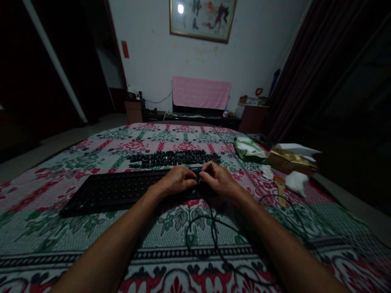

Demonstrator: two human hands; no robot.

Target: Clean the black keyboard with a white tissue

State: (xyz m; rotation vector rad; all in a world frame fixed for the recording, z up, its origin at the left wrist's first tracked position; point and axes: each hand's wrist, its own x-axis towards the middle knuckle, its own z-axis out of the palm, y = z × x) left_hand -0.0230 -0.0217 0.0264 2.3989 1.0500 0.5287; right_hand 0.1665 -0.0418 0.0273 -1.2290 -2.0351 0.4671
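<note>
A black keyboard point(113, 189) without its keycaps lies on the patterned cloth, its bare key posts showing in rows. My left hand point(181, 180) rests over its right part, thumb and fingers pinched together. Close beside it, my right hand point(217, 179) is also closed, fingertips drawn together around a small dark piece too dim to name. The fingertips of both hands nearly meet over the keyboard's right end. Behind the board, many loose black keycaps point(174, 158) lie in a long band. A black cable point(214, 228) loops across the cloth between my forearms.
On the right are a green tissue pack point(249, 149), a gold box point(288, 160), crumpled white tissue point(296, 183) and a brush point(280, 192) with a wooden handle. Across the room, a pink towel point(201, 92) hangs over a dark screen on a low cabinet.
</note>
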